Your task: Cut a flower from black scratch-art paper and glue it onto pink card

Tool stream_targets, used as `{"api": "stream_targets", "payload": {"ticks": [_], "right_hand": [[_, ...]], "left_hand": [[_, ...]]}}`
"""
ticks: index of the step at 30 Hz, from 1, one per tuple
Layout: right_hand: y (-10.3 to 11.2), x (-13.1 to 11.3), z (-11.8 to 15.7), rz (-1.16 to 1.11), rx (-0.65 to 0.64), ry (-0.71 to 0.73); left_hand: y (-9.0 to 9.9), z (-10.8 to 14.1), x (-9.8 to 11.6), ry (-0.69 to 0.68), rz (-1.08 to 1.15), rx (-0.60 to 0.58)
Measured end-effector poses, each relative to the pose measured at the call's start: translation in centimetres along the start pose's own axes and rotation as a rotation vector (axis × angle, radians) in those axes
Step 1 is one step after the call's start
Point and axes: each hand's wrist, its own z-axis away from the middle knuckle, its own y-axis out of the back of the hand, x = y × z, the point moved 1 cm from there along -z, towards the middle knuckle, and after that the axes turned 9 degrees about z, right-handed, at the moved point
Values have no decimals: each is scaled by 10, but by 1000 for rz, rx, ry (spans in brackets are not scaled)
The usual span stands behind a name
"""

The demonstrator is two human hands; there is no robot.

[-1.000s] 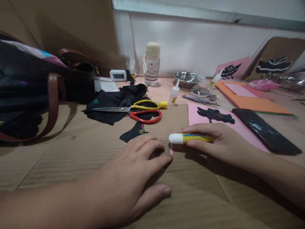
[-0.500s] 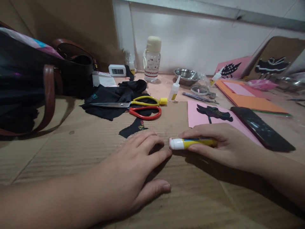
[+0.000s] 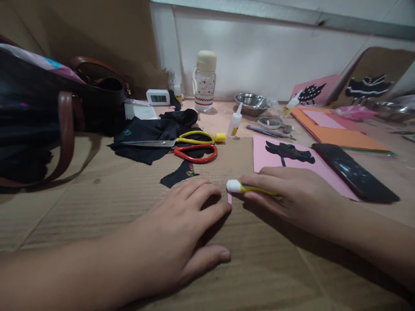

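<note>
On brown cardboard [image 3: 97, 207], a white-tipped yellow tube [image 3: 234, 186] gripped in the right hand [image 3: 301, 194] has shifted farther up a slim pink paper strip [image 3: 229, 198], exposing its near part beside the loosely spread left hand [image 3: 181, 220].

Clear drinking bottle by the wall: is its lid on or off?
On: the cream lid sits over the top of the upright bottle.
</note>
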Motion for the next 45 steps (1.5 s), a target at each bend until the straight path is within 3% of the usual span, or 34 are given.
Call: {"api": "stream_targets", "payload": {"ticks": [6,13,17,21,25,29,33,45], "right_hand": [[12,3,0,-147,152,-67],[7,-4,-2,-380,-63,-60],[2,-1,-2,-265,-64,-21],[-1,5,-3,-89,37,-24],[0,9,-5,-180,133,-152],[-3,8,-4,-318,104,-292],[-7,8,-5,-431,98,-338],[8,2,-5,-396,100,-235]], "left_hand": [[0,1,-1,13,3,-18],[0,1,0,-3,3,-2],[0,1,0,-10,-3,3],[-1,2,-1,0,-12,2],[-1,3,-1,18,-8,-14],[-1,2,0,25,2,-12],[0,1,0,22,15,-4],[0,0,2,19,31,-8]]}}
